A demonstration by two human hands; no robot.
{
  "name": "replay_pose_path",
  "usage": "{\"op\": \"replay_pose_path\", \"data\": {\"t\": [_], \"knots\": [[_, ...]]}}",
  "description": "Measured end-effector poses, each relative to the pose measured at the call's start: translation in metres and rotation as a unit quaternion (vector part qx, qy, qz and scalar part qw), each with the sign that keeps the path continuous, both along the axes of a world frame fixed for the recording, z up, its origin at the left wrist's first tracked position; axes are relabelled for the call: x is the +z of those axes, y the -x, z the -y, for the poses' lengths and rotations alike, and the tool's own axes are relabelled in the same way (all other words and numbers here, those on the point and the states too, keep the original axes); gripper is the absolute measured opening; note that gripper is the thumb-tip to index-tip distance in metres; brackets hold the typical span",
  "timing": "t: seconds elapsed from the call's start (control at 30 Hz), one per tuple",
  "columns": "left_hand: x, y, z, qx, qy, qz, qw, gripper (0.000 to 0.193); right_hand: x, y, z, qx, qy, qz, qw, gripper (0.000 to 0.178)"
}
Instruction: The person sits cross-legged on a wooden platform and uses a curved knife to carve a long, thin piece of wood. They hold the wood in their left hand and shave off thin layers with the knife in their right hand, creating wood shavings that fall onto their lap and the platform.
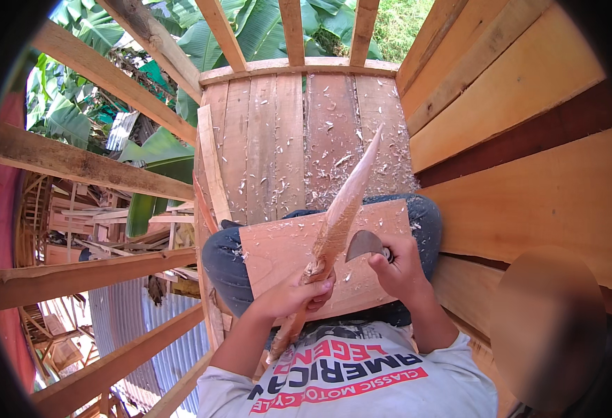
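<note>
A long wooden stick (347,200) slants up and away from my shirt front, its far half shaved pale and tapering to a point. My left hand (299,294) is wrapped round its lower, rougher part. In my right hand (402,268) is a knife with a short, broad, curved blade (363,245); my fist covers most of its handle. The blade is just right of the stick; I cannot tell whether they touch. Under both hands, a flat wooden board (274,251) lies across my bent legs, with a few shavings on it.
Pale shavings litter the plank floor (260,150) ahead. A loose wood strip (212,164) lies along its left edge. Spaced wooden rails (90,171) bound the left, and a plank wall (522,181) closes the right. Corrugated sheets (149,334) and large green leaves (250,35) show beyond the rails.
</note>
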State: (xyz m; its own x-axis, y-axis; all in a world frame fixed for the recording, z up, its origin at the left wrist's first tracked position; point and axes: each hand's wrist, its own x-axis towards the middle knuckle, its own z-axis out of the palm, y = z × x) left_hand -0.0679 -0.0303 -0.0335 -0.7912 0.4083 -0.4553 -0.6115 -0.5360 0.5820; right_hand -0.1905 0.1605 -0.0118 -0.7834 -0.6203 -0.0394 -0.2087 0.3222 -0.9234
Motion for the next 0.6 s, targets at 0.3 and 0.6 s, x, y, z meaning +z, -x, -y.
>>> {"op": "replay_pose_path", "data": {"t": [0.3,0.6], "knots": [[0.029,-0.016,-0.013,0.011,0.173,-0.058,0.983,0.017,-0.008,0.009,0.0,-0.041,-0.103,-0.227,0.968,0.068],[0.023,-0.018,-0.019,0.021,0.065,-0.009,0.998,0.017,-0.008,0.024,0.002,-0.096,-0.116,-0.304,0.941,0.072]]}}
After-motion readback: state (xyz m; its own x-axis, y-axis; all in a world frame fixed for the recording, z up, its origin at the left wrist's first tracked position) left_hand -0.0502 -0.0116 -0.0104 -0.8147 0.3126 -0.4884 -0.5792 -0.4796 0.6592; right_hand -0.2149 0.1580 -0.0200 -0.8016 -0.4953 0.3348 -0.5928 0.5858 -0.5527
